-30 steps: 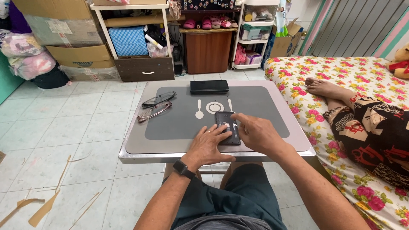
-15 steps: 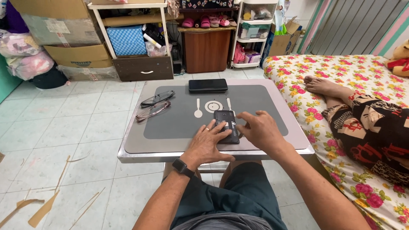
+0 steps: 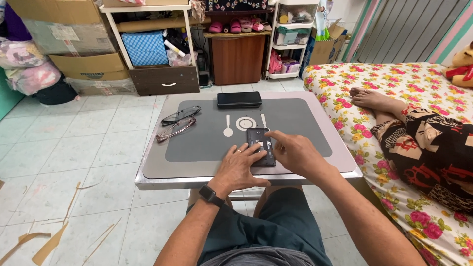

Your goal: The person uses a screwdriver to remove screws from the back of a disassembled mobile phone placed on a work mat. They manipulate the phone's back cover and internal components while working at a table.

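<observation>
A small black phone (image 3: 259,143) lies face down on the grey mat (image 3: 202,143) of a low metal table (image 3: 167,177). My left hand (image 3: 240,167), with a dark watch on its wrist, rests flat on the phone's near left edge. My right hand (image 3: 294,153) touches the phone's right side with its fingertips. Neither hand lifts the phone off the mat.
A black rectangular case (image 3: 239,99) lies at the table's far edge. Two pairs of glasses (image 3: 177,121) sit on the left of the mat. A person's legs (image 3: 414,143) rest on the flowered bed (image 3: 394,88) at right. Shelves and boxes (image 3: 79,44) stand behind. Cardboard scraps (image 3: 49,241) litter the floor.
Both hands have stayed on the phone, shifting slightly along its edges. The phone has hardly moved on the mat.
</observation>
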